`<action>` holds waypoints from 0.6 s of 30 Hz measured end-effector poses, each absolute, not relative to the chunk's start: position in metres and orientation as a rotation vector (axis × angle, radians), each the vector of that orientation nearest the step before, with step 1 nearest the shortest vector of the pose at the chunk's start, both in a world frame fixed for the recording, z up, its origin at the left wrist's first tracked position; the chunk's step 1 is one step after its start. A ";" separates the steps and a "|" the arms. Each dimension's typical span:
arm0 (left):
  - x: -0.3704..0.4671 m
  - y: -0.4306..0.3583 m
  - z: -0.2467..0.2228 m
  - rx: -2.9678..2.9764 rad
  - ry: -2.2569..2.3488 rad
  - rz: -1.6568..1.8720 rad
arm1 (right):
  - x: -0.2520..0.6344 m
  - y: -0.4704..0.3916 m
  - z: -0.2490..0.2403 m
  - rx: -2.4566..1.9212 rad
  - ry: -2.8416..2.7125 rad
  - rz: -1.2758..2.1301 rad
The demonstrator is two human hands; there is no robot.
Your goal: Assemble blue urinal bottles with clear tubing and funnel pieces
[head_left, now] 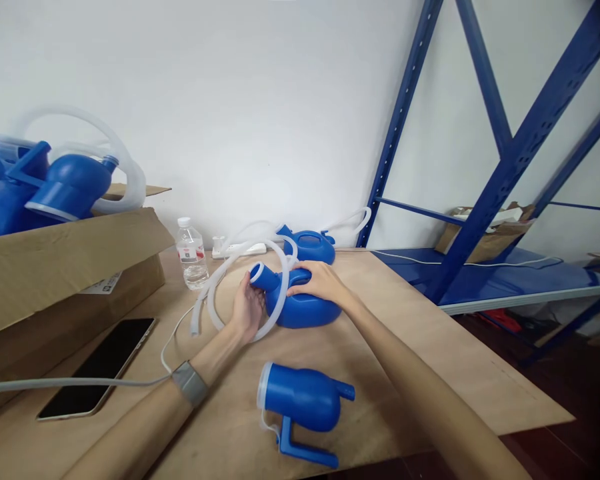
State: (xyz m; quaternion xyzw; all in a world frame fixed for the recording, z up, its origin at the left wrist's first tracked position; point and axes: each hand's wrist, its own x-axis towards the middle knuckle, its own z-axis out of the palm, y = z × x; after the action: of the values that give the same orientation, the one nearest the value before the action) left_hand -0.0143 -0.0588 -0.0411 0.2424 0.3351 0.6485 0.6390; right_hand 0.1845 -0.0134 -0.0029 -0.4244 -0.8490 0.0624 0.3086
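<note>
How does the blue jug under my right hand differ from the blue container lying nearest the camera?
The blue jug has a slim, angled neck; the blue container has a wide, pale-rimmed mouth facing left. The right hand grips the jug's top, while no hand touches the container. The jug's grip is along its top; the container's angular handle juts from its near side. Both rest on the table.

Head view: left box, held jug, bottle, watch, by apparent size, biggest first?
1. Left box
2. Held jug, partly covered by a hand
3. Bottle
4. Watch
</note>
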 end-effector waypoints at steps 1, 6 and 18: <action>-0.014 -0.059 -0.043 0.558 0.783 1.477 | 0.184 -0.013 -0.003 -1.131 -2.246 0.158; -0.012 -0.056 -0.046 0.581 0.832 1.512 | 0.182 -0.012 -0.002 -1.159 -2.241 0.164; -0.022 -0.049 -0.042 0.620 0.815 1.455 | 0.183 -0.011 -0.002 -1.162 -2.243 0.158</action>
State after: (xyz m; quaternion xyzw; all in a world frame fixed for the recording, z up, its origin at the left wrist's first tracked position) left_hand -0.0217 -0.0486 -0.0420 0.2709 0.3558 0.6353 0.6296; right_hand 0.1828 -0.0114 -0.0018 -0.4378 -0.8453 0.0597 0.3004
